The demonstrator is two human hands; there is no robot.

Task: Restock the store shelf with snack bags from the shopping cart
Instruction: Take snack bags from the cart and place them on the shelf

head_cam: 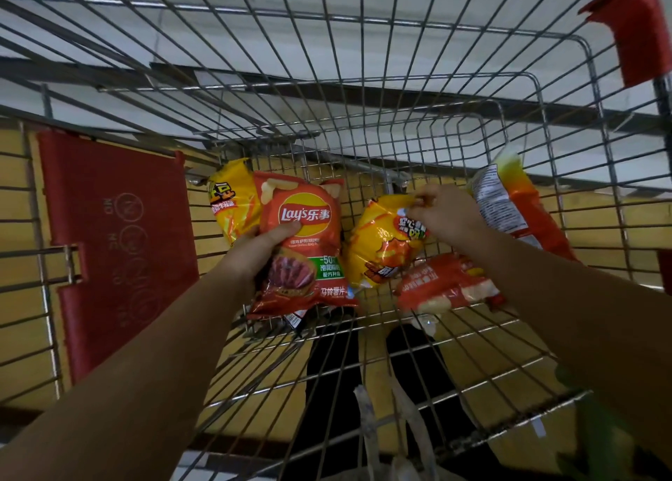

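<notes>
Left hand: the left hand (254, 251) grips a red Lay's bag (302, 247) from its left edge, thumb pressed across the front just under the logo, fingers hidden behind the pack.
Red Lay's bag: upright and tilted slightly, face toward the camera, its lower end down near the cart floor.
Right hand: the right hand (443, 213) pinches the top edge of a yellow snack bag (381, 240), fingertips curled onto the crimped seam; the hand is motion-blurred.
Yellow snack bag: lies in the middle of the cart, leaning, just right of the red Lay's bag and apart from it by a narrow gap.
Second yellow bag: another yellow bag (231, 204) stands at the far left of the basket, partly behind the red Lay's bag and touching it.
Orange-red bag: an orange-red bag (440, 284) lies flat on the wire floor below the right forearm, close beside the lower corner of the yellow snack bag.
Bag at right wall: a bag with a white label panel (509, 204) leans against the right side of the cart, back face showing, behind the right hand.
Shopping cart: the wire shopping cart (363, 91) holds all the bags; a red plastic flap (116, 247) hangs on its left side and a red corner guard (632, 26) caps the upper right rim.
Shelf: pale, blurred shelf boards (109, 76) show through the far mesh.
Floor: yellowish floor (18, 262) shows beneath the cart.
</notes>
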